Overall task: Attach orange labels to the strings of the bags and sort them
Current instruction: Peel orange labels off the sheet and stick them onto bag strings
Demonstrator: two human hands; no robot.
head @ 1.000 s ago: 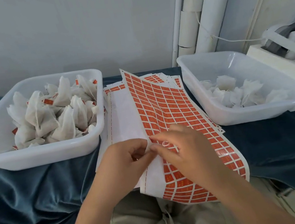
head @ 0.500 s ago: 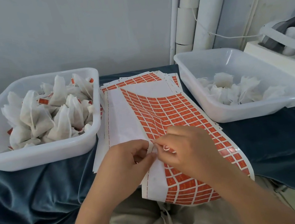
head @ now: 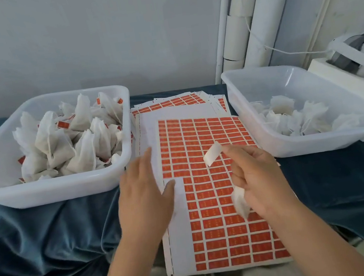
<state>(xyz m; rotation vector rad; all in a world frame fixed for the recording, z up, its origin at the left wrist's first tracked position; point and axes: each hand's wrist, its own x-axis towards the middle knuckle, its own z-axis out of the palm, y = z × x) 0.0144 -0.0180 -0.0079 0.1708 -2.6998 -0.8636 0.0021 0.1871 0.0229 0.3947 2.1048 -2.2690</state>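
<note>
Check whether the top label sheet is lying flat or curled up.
Flat: the top label sheet lies spread on the stack of sheets, rows straight, with the left hand resting on its blank left margin.

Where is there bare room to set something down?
Free: blue cloth before left tub and before right tub. Crowded: label sheets between them, under left hand and right hand pinching a white slip; left tub heaped with bags.

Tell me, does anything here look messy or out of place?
Nothing looks spilled or damaged. The top label sheet hangs past the table edge over the person's lap, the sheets beneath it are fanned askew, and the blue cloth is rumpled.
</note>
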